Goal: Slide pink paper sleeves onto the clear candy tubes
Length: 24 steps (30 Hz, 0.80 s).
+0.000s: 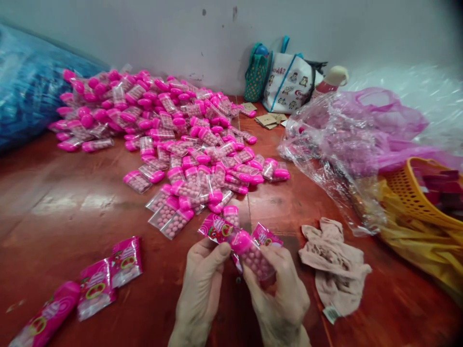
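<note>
The glossy red-brown surface (173,274) supports a heap of pink-capped containers (191,137) from upper left to centre, printed pink packets (97,284) at lower left, a pale cloth (336,262) at lower right, and brown cardboard pieces (269,120) at upper right of centre.

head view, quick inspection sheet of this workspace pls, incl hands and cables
Surface: red-brown surface, glossy, with glare toward the left.
Work items: large heap of pink-capped containers holding pink balls; three printed pink packs at near left.
Clutter: crumpled beige cloth right of the hands; plastic bags and orange basket at far right.
Left hand: holds a printed pink wrapper.
Right hand: holds a filled container.
Cables: nothing seen.
Surroundings: pale wall behind; white printed bag against it; big blue bag at left.
</note>
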Each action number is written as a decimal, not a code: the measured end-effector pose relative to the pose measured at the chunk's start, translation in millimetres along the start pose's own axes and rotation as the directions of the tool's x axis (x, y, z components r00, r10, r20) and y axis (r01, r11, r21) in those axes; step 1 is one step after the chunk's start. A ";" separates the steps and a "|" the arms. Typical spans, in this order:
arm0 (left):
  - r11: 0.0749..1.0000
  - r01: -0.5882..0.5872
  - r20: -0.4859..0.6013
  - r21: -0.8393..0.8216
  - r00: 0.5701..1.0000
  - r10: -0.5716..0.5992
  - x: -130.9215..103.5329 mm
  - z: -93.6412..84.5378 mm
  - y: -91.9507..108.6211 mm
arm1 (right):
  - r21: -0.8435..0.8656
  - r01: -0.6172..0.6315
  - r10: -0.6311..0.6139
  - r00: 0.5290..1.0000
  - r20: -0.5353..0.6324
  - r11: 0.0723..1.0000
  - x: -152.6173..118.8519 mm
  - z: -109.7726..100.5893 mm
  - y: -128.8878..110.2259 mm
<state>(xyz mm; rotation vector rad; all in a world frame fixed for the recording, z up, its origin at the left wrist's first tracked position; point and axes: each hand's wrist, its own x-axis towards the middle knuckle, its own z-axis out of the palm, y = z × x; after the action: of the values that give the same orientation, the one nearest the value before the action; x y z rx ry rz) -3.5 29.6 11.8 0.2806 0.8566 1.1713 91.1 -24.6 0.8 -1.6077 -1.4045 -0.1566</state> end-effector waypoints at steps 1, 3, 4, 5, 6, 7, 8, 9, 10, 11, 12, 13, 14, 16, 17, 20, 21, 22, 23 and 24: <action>1.000 0.008 0.004 0.023 1.000 -0.008 0.0 1.6 1.4 | 0.047 -0.015 0.015 1.000 0.016 0.999 -0.3 0.4 -0.1; 0.999 0.022 -0.010 0.035 1.000 -0.022 -0.1 3.6 3.1 | 0.175 -0.095 0.084 0.994 0.071 0.980 -1.2 0.8 0.3; 0.999 0.029 -0.015 0.027 0.999 -0.029 -0.1 3.8 3.2 | 0.237 -0.153 0.131 0.986 0.103 0.960 -1.8 0.8 0.7; 0.999 0.036 -0.011 0.015 0.999 -0.035 -0.2 3.6 2.9 | 0.287 -0.212 0.180 0.974 0.134 0.934 -2.6 0.8 1.4; 0.999 0.046 -0.002 0.005 0.999 -0.046 -0.2 3.0 2.3 | 0.324 -0.269 0.228 0.961 0.159 0.907 -3.3 0.8 2.3; 0.998 0.057 0.009 -0.003 0.998 -0.057 -0.3 2.4 1.4 | 0.345 -0.310 0.266 0.949 0.170 0.886 -3.9 0.7 3.3; 0.998 0.066 0.022 -0.011 0.998 -0.066 -0.3 1.8 0.4 | 0.354 -0.324 0.281 0.945 0.169 0.877 -4.2 0.6 4.3; 0.997 0.071 0.037 -0.021 0.997 -0.070 -0.3 1.4 -0.6 | 0.350 -0.308 0.271 0.950 0.153 0.884 -4.3 0.5 5.1; 0.997 0.073 0.052 -0.032 0.996 -0.071 -0.2 1.1 -1.4 | 0.331 -0.270 0.243 0.962 0.123 0.904 -4.0 0.4 5.6; 0.996 0.075 0.063 -0.042 0.995 -0.072 0.0 1.0 -2.1 | 0.295 -0.210 0.193 0.977 0.087 0.932 -3.5 0.4 5.7; 0.996 0.080 0.071 -0.047 0.995 -0.076 0.4 0.9 -2.5 | 0.242 -0.135 0.128 0.991 0.045 0.961 -2.8 0.5 5.5; 0.995 0.089 0.073 -0.047 0.994 -0.086 0.8 0.8 -2.7 | 0.179 -0.060 0.059 0.998 0.009 0.982 -2.3 0.8 4.9; 0.994 0.101 0.070 -0.042 0.993 -0.098 1.2 0.7 -2.8 | 0.121 0.004 -0.002 1.000 -0.021 0.993 -2.0 1.2 4.1; 0.993 0.115 0.060 -0.029 0.992 -0.113 1.6 0.4 -2.5 | 0.055 0.069 -0.066 0.996 -0.054 0.996 -2.7 2.6 2.3; 0.993 0.111 0.062 -0.025 0.992 -0.110 1.3 0.3 -2.3 | 0.053 0.073 -0.069 0.996 -0.059 0.996 -3.8 3.4 1.6; 0.997 0.076 0.103 -0.022 0.992 -0.073 -2.3 1.1 -2.0 | 0.155 0.004 0.001 0.999 -0.033 0.988 -8.3 4.7 0.7; 0.997 0.073 0.129 -0.018 0.989 -0.070 -4.2 1.6 -2.0 | 0.201 -0.031 0.030 1.000 0.008 0.979 -9.4 4.4 0.5; 0.997 0.078 0.159 -0.012 0.984 -0.075 -6.2 2.3 -2.1 | 0.245 -0.066 0.053 0.997 0.060 0.967 -9.9 3.5 0.1; 0.996 0.089 0.188 -0.004 0.978 -0.086 -7.9 3.0 -2.2 | 0.290 -0.110 0.077 0.989 0.124 0.951 -9.6 2.2 -0.6; 0.995 0.101 0.212 0.006 0.972 -0.100 -9.3 3.7 -2.2 | 0.332 -0.167 0.105 0.975 0.197 0.928 -8.6 0.5 -1.5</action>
<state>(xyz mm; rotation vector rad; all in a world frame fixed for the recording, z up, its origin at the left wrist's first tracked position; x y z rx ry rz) -0.5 21.3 16.9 0.3479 0.6733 1.0284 86.8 -30.4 -4.1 -1.4402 -1.3577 0.3098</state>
